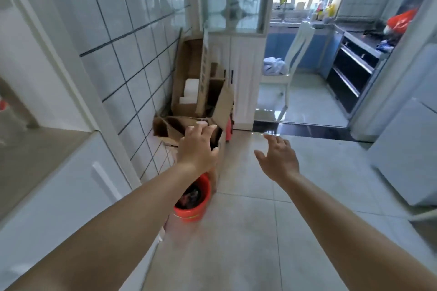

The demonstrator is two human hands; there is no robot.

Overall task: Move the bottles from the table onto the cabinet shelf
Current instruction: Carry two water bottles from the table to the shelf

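Both forearms reached out ahead of me over the pale floor tiles (248, 231), bare and empty. My left hand (197, 146) was spread, fingers straight and a little fanned, hanging in front of the low cardboard box (179, 126); I could not tell whether it touched the cardboard or only hovered before it. My right hand (279, 158) was spread too, palm down, thumb out to the left, with nothing in it and nothing under it but floor.

Just below the left wrist sat an orange bucket (194, 205) with something dark inside. Behind the low box, taller cartons (201, 82) leaned against the tiled wall (106, 42) on the left. Past them stood a white cabinet (238, 78) with a glass upper section (241, 0), whose shelves looked bare as far as I could make out. Near left, a white counter edge and a recessed ledge (40, 149) ran along the wall. Far right, through the doorway, I could see a white chair (290, 59) with cloth on its seat and a kitchen counter under the window.

No table showed anywhere, and the bottles I was meant to move were not in sight. Some small containers (324, 10) stood on the far window sill, too blurred to name. I judged I was between carries, walking empty-handed. The next move called for turning to find the table, closing a hand round a bottle, then carrying it to the cabinet shelf.
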